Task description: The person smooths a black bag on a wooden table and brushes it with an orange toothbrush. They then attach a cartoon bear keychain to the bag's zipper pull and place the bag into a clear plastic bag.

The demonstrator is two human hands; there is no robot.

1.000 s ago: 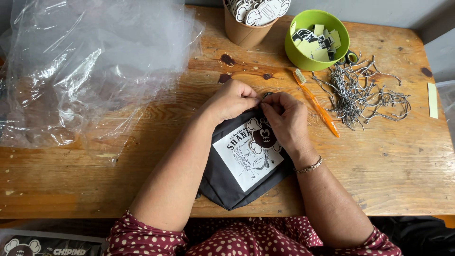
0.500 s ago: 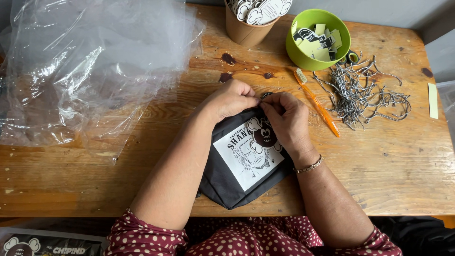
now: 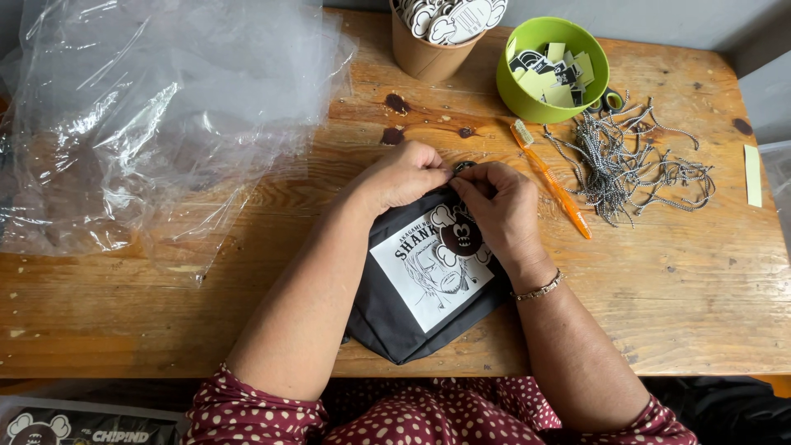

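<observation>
A folded black garment (image 3: 395, 325) with a white printed square and a dark round tag lies on the wooden table (image 3: 692, 305) in front of me. Both hands meet at its top edge. My left hand (image 3: 404, 175) pinches the fabric there with closed fingers. My right hand (image 3: 501, 206) rests over the upper right part of the garment, fingertips closed on a small dark piece at the same edge. What exactly sits between the fingertips is hidden.
Crumpled clear plastic bags (image 3: 156, 115) cover the table's left half. At the back stand a brown paper cup of cut-out tags (image 3: 437, 37) and a green bowl of paper pieces (image 3: 550, 70). An orange toothbrush (image 3: 550, 177) and a pile of black-and-white strings (image 3: 622, 161) lie to the right.
Both hands stay at the garment's top edge, with only slight finger movements. The garment has not shifted.
</observation>
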